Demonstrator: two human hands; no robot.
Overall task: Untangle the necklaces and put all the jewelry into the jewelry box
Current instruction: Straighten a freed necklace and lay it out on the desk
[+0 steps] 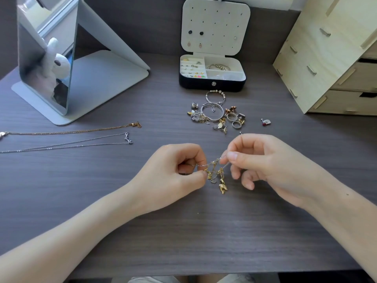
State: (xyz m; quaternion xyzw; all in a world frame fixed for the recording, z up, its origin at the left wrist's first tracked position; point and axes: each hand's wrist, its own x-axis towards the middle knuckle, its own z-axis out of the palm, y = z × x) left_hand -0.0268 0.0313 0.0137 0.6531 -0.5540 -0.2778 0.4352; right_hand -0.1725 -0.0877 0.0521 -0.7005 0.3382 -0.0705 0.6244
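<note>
**Tangled necklaces held between both hands over the table**

A knot of tangled necklaces (216,174), thin silver chain with gold charms hanging from it, sits mid-frame between the two hands, just above the table (183,231). The left hand (175,176) pinches the chain at the knot's left side between thumb and forefinger, with the other fingers curled in. The right hand (263,160) pinches the chain at the knot's upper right with thumb and forefinger, its lower fingers loosely bent beneath.

Beyond the hands lies a pile of jewelry (218,114): bangles, rings, earrings and small charms close together on the table. A small piece with a red bead (266,122) lies apart to its right. Just behind the pile stands the jewelry box (195,84), black outside and pale inside. Its lid (216,25) is upright and carries a few earrings. The compartments hold small earrings, rings and a bangle.

At the left, two necklaces lie stretched out side by side: a gold chain (134,125) farther back and a silver chain (128,138) with a small pendant nearer. Behind them stands a mirror (47,58). A wooden drawer unit (326,58) stands at the far right
</note>
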